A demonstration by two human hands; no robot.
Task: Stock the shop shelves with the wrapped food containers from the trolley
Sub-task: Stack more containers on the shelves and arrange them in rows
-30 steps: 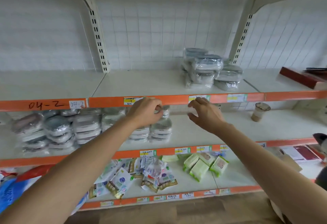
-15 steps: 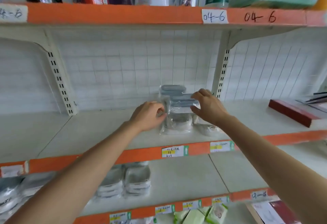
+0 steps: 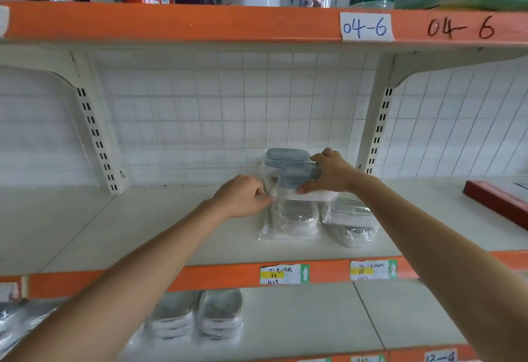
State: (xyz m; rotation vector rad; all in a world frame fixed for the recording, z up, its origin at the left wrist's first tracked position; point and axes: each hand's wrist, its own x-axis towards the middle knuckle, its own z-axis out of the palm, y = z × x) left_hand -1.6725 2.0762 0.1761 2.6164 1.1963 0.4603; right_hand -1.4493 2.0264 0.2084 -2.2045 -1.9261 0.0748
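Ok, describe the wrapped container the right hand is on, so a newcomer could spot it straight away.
Find the shelf beneath the orange edge marked 04-6. A stack of wrapped containers stands near its right upright. The one meant is the grey-lidded container on top at the front, gripped by the right hand; its neighbours lie lower or behind.

A cream metal shop shelf [image 3: 177,227] fills the middle of the view, its front edge trimmed with an orange strip [image 3: 217,277] carrying white-and-yellow price labels [image 3: 283,274]. Behind it stands a white wire-grid back panel [image 3: 223,121], flanked by slotted cream uprights [image 3: 94,138] at 9 and 3 o'clock. At 12 o'clock runs an upper orange shelf edge [image 3: 200,21] with a handwritten white "04-6" tag [image 3: 365,27]. Light is soft and even.
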